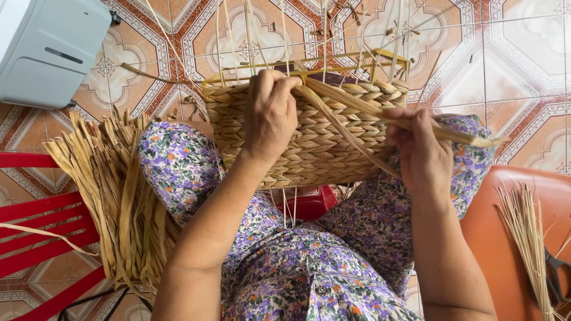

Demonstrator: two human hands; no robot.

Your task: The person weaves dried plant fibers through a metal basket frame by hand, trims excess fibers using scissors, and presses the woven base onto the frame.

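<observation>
Left hand (pixel 270 116) gripped the rim of the coarse plaited basket (pixel 309 137) on her lap, while the right hand (pixel 419 154) pinched a flat, dry straw strand (pixel 380 116) taut.

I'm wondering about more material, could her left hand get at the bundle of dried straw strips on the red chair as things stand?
Probably yes. The left hand rests on the woven basket's top edge, and the bundle of dried strips lies just beside the left knee on the red chair, with nothing in between. It would first have to let go of the basket.
</observation>
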